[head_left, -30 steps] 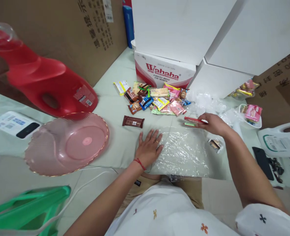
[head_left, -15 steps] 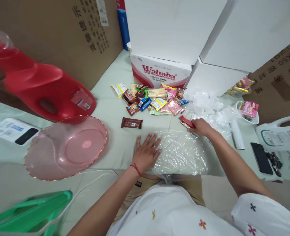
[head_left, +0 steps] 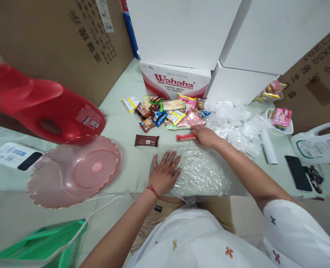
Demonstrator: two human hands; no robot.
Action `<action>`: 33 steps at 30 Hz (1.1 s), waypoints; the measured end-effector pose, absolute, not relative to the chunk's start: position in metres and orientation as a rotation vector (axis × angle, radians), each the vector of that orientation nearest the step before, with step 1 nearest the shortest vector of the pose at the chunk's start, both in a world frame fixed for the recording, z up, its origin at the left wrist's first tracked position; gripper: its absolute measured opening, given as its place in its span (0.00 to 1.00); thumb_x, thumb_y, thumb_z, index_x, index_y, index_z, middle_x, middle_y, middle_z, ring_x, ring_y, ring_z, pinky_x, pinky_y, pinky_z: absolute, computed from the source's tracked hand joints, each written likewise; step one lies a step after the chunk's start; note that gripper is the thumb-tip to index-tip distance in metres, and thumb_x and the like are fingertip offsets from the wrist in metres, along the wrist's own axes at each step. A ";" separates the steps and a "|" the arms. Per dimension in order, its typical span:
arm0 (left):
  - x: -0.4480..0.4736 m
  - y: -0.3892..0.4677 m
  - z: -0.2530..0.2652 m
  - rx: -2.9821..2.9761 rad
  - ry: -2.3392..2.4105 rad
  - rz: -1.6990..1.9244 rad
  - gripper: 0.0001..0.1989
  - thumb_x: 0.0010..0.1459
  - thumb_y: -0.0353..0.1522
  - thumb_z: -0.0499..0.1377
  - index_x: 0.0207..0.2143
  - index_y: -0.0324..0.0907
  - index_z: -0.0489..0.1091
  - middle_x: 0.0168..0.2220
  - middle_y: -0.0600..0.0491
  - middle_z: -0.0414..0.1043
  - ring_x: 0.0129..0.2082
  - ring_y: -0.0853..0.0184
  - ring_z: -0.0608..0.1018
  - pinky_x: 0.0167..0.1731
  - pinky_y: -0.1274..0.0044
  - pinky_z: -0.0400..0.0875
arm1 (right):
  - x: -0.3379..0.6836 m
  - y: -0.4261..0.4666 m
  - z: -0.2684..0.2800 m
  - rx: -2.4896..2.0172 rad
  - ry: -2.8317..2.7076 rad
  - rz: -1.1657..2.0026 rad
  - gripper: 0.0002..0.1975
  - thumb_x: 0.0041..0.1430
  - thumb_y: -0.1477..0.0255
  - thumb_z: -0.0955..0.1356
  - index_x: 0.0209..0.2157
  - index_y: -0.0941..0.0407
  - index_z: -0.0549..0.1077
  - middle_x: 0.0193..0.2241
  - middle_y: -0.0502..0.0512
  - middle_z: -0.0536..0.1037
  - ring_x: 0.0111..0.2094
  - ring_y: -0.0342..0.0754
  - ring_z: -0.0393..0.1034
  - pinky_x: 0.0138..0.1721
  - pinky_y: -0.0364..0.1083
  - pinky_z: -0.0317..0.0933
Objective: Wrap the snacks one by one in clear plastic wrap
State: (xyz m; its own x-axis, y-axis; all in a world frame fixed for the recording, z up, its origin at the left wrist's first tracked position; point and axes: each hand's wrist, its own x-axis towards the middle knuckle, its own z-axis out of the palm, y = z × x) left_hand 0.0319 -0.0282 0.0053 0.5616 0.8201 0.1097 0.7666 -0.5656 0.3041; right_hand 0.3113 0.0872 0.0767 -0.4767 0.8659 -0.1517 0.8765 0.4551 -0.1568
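Observation:
My left hand lies flat with fingers spread on the table, its thumb side touching the clear plastic film. In my right hand is the end of a red-wrapped snack bar, held low over the table just beyond the film. To the left of that bar lies a brown-wrapped chocolate bar. Behind both sits a pile of small wrapped snacks in many colours, close to my right fingers.
A pink clear plate and a red jug stand left. Crumpled clear plastic, a white roll, a white bowl, a phone and a white jug are right. A Wahaha box stands behind the pile.
My right hand has moved left with the red-wrapped bar, bringing it nearer the brown bar. My left hand stays flat in place. The whole view has shifted slightly.

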 end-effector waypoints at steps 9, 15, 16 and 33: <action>0.032 -0.029 0.004 2.591 1.350 0.376 0.26 0.71 0.43 0.50 0.69 0.55 0.61 0.72 0.51 0.58 0.72 0.52 0.61 0.70 0.44 0.43 | 0.299 0.117 0.037 1.692 2.729 0.009 0.19 0.68 0.64 0.65 0.54 0.57 0.76 0.64 0.67 0.69 0.58 0.65 0.57 0.55 0.60 0.53; 0.033 -0.029 0.005 2.581 1.354 0.381 0.26 0.71 0.42 0.50 0.69 0.54 0.62 0.72 0.49 0.58 0.72 0.52 0.60 0.70 0.44 0.42 | 0.294 0.113 0.035 1.521 2.818 -0.030 0.16 0.69 0.65 0.64 0.51 0.58 0.76 0.55 0.65 0.77 0.57 0.63 0.57 0.59 0.60 0.46; 0.033 -0.029 0.005 2.577 1.355 0.377 0.26 0.71 0.42 0.50 0.69 0.54 0.62 0.72 0.50 0.58 0.73 0.53 0.60 0.70 0.45 0.41 | 0.293 0.111 0.036 1.511 2.819 -0.022 0.16 0.69 0.66 0.64 0.50 0.58 0.76 0.51 0.66 0.78 0.56 0.63 0.58 0.59 0.59 0.45; 0.032 -0.027 0.007 2.587 1.314 0.279 0.34 0.66 0.47 0.54 0.72 0.50 0.56 0.74 0.45 0.51 0.73 0.47 0.58 0.69 0.41 0.31 | 0.318 -0.051 0.106 1.551 2.732 -0.746 0.22 0.69 0.72 0.62 0.63 0.57 0.67 0.49 0.64 0.76 0.49 0.58 0.68 0.51 0.54 0.62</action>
State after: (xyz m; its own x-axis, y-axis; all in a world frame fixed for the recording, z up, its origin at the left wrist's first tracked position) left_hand 0.0321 -0.0272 0.0072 0.5809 0.8113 0.0664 0.7682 -0.5733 0.2850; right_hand 0.3185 -0.0508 0.1055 -0.5355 0.8315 -0.1479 0.7913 0.4328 -0.4318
